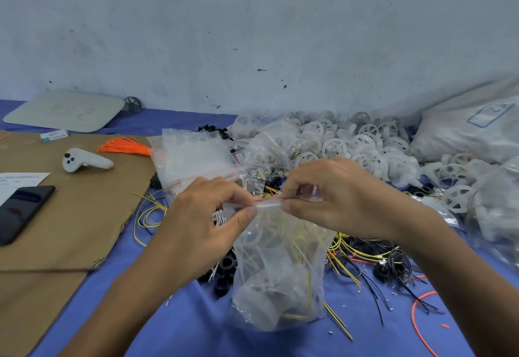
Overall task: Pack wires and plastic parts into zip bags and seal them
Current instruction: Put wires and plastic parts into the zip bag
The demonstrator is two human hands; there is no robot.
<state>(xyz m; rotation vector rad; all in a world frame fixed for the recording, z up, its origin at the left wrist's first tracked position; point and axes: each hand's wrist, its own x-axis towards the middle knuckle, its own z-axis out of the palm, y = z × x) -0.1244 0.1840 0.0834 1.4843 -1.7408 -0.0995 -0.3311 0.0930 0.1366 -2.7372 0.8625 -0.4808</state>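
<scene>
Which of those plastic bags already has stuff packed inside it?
The zip bag pinched by both hands, holding yellow wires; the stack of bags behind lies flat.

**Red Stripe on Clear Plastic, Over a Blue Table**

The zip bag (276, 272) was clear, with a thin red line along its seal, and yellow wires showed through it. The table cover (196, 323) was plain blue. Loose wires (365, 261) ran yellow and black, with an orange one curling at the right. The plastic wheels (362, 140) were milky white. A bundle of wires (126, 147) glowed bright orange on brown cardboard (70, 216). The phone (22, 212) was black. The wall (252, 33) was pale grey, speckled dark.
</scene>
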